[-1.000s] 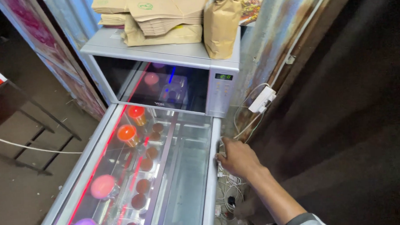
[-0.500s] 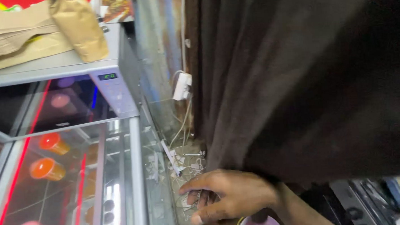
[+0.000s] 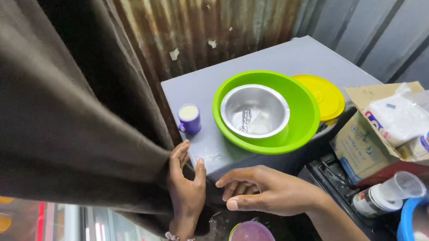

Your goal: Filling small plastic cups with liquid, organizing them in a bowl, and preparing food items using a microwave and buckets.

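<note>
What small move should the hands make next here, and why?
Probably draw the curtain further left. The left hand already grips its edge, the right hand hovers empty just below the grey top, and the purple cup sits close to the cloth.

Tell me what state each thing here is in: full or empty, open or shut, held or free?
Dark curtain: pulled aside, edge gripped by the left hand.
Right hand: open, fingers holding nothing.
Purple mug: upright, filled with white liquid.
Steel bowl: nested in the green bowl, nearly empty.
Yellow lid: lying flat behind the green bowl.
Cardboard box: open, bags inside.
</note>
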